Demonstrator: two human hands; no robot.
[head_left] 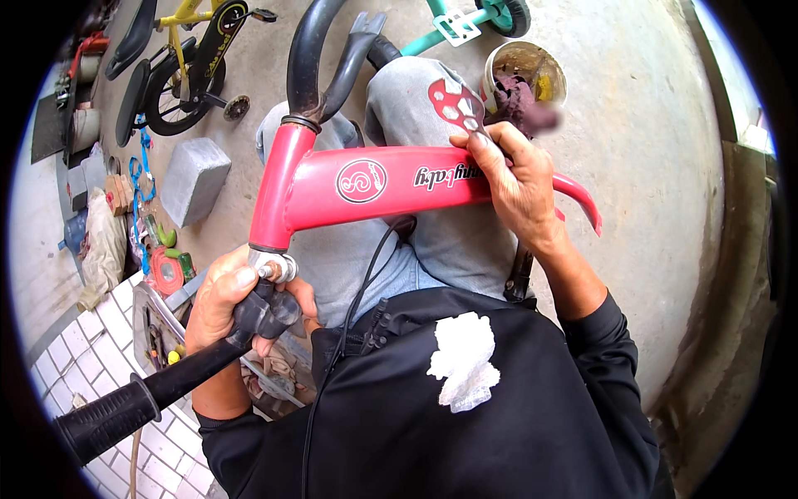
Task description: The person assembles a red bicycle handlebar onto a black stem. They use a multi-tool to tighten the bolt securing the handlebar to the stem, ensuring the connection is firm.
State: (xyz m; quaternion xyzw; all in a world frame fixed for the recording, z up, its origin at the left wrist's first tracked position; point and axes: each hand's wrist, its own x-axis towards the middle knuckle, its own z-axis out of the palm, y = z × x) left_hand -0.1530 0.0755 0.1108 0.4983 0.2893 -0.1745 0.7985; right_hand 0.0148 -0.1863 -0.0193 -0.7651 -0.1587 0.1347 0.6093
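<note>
Across my lap lies a small red bike frame [374,200], with its black fork [303,62] pointing away from me. My left hand [218,308] is wrapped round the black handlebar stem [259,312] just below the head tube; the thumb lies by a shiny metal nut and collar [284,266]. From there the handlebar [204,366] runs to the lower left, ending in a ribbed black grip [108,420]. My right hand [525,187] pinches a flat red spanner with several hexagonal holes [455,104], held above the frame's rear part.
At upper left stands a yellow children's bike [187,21]. A grey block [195,179] sits on the concrete floor. Beyond my knees are a teal bike [424,41] and a bucket [499,62] with rags. Tools lie in a tray [154,324] at left.
</note>
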